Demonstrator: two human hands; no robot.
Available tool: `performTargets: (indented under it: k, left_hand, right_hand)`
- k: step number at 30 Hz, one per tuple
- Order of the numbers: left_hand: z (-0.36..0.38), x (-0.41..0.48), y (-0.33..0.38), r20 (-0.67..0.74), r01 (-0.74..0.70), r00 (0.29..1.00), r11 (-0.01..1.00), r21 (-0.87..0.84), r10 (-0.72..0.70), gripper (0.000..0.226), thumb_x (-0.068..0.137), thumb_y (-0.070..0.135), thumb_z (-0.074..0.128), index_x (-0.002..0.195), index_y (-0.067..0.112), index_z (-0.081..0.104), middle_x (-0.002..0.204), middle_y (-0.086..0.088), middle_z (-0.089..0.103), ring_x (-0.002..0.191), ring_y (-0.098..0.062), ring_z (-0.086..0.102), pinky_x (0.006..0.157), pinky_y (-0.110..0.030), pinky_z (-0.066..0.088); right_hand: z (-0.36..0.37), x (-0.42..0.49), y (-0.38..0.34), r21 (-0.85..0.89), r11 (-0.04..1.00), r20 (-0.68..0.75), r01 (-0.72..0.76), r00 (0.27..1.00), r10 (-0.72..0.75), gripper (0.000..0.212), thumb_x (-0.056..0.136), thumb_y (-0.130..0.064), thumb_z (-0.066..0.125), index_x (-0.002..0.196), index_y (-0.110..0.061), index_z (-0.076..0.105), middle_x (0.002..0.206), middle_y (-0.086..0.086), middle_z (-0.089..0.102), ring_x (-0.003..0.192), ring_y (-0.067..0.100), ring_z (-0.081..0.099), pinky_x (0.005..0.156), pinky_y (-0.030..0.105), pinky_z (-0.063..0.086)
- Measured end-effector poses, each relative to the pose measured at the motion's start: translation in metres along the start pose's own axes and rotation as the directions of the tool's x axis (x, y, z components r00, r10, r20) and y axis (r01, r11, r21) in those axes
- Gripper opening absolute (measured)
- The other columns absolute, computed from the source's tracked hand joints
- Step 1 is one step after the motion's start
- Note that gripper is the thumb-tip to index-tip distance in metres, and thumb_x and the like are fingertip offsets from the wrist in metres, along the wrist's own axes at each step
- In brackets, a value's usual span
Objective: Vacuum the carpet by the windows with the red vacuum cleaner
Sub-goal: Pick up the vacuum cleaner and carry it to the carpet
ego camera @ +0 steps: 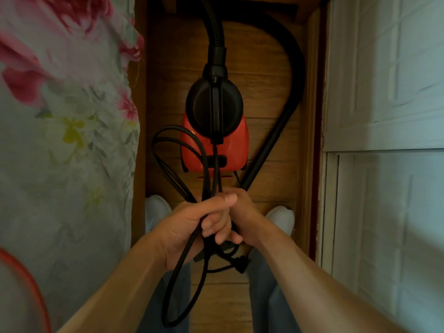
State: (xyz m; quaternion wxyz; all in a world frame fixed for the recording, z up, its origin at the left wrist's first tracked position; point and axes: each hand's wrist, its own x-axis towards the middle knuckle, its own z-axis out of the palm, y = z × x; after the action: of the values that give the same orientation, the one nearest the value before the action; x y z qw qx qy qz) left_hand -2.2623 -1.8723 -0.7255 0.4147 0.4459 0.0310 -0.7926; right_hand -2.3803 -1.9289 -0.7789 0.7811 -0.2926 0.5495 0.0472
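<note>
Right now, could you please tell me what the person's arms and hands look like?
The left hand and right hand wear no gloves, and no ring, watch or bracelet shows. The left arm and right arm are bare to the frame edge, without sleeves.

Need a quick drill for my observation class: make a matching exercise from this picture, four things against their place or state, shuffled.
Things:
1. vacuum cleaner
2. hose
3. cord
4. floral fabric

Places or states:
A. gripped in the left hand
B. hangs along the left edge of the view
C. red, standing on the wooden floor
D. black and ribbed, joined to the vacuum cleaner's black end

Pairs: 1-C, 2-D, 3-A, 4-B.
</note>
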Motion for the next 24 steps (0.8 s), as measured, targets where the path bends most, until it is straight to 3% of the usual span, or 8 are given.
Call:
performTargets:
  k: [4,8,11,13,15,17,20,24]
  left_hand:
    - [-0.011,0.001,0.003,-0.324,-0.025,0.945,0.999,0.037,0.036,0.037,0.088,0.025,0.070,0.060,0.004,0.059,0.057,-0.010,0.049,0.053,-0.020,0.055,0.060,-0.033,0.057]
    - [-0.022,0.007,0.000,-0.536,-0.047,0.842,0.998,0.047,0.064,0.021,0.091,0.017,0.067,0.108,0.006,0.071,0.095,-0.016,0.069,0.077,-0.024,0.070,0.059,-0.036,0.060]
    - [-0.019,0.008,0.000,-0.477,-0.001,0.879,0.999,-0.044,-0.020,0.027,0.094,0.026,0.064,0.114,0.009,0.072,0.109,-0.012,0.074,0.090,-0.021,0.075,0.066,-0.037,0.061]
    - [-0.013,0.008,0.002,-0.388,0.049,0.917,0.992,-0.117,-0.091,0.031,0.094,0.034,0.063,0.115,0.013,0.072,0.108,-0.010,0.076,0.095,-0.020,0.074,0.067,-0.032,0.061]
    - [-0.009,0.012,0.002,-0.430,0.084,0.896,0.993,-0.080,-0.110,0.025,0.092,0.031,0.067,0.112,0.018,0.072,0.099,-0.006,0.078,0.089,-0.018,0.075,0.064,-0.028,0.060]
    - [-0.008,0.018,0.000,-0.533,0.098,0.843,0.995,0.012,-0.076,0.020,0.091,0.018,0.068,0.111,0.020,0.071,0.093,-0.007,0.077,0.078,-0.016,0.075,0.058,-0.027,0.059]
    - [-0.009,0.024,0.001,-0.610,0.058,0.792,0.996,0.061,-0.009,0.019,0.093,0.009,0.065,0.110,0.016,0.065,0.088,-0.009,0.073,0.051,-0.012,0.064,0.044,-0.025,0.052]
    - [-0.017,0.027,0.008,-0.671,-0.015,0.731,0.986,0.165,0.124,0.007,0.097,0.013,0.060,0.104,0.014,0.058,0.087,-0.007,0.078,0.039,-0.011,0.038,0.037,-0.021,0.036]
  right_hand:
    - [-0.003,0.002,0.005,0.190,0.978,-0.184,0.089,0.981,-0.054,0.027,0.103,-0.018,0.047,0.099,-0.016,0.074,0.071,0.003,0.058,0.064,0.017,0.055,0.067,0.030,0.047]
    - [-0.005,-0.008,0.003,0.068,0.979,-0.210,0.190,0.962,-0.172,0.029,0.105,-0.019,0.044,0.117,-0.014,0.069,0.081,-0.003,0.066,0.069,0.003,0.062,0.070,0.019,0.049]
    - [0.007,-0.011,0.007,-0.318,0.918,-0.123,0.237,0.950,-0.288,0.028,0.105,-0.030,0.044,0.122,-0.026,0.066,0.113,-0.004,0.061,0.108,0.007,0.056,0.097,0.025,0.044]
    - [0.012,-0.008,0.017,-0.701,0.677,-0.036,0.226,0.936,-0.350,0.032,0.104,-0.040,0.041,0.126,-0.031,0.063,0.123,-0.005,0.048,0.117,0.013,0.037,0.105,0.032,0.033]
    - [0.014,-0.007,0.022,-0.828,0.515,0.027,0.221,0.934,-0.357,0.036,0.104,-0.043,0.038,0.129,-0.031,0.061,0.124,-0.006,0.041,0.114,0.012,0.029,0.102,0.032,0.030]
    - [0.011,-0.006,0.022,-0.754,0.600,0.051,0.268,0.934,-0.353,0.033,0.104,-0.039,0.042,0.122,-0.025,0.066,0.123,-0.004,0.045,0.115,0.014,0.037,0.101,0.031,0.035]
    - [-0.001,-0.008,0.012,-0.325,0.913,-0.087,0.247,0.953,-0.289,0.020,0.101,-0.026,0.054,0.101,-0.022,0.074,0.115,0.003,0.062,0.103,0.010,0.060,0.091,0.022,0.047]
    - [-0.033,-0.002,0.005,0.073,0.991,-0.329,0.115,0.941,-0.086,0.024,0.101,-0.014,0.050,0.100,-0.010,0.074,0.100,0.011,0.074,0.079,0.018,0.068,0.073,0.030,0.056]
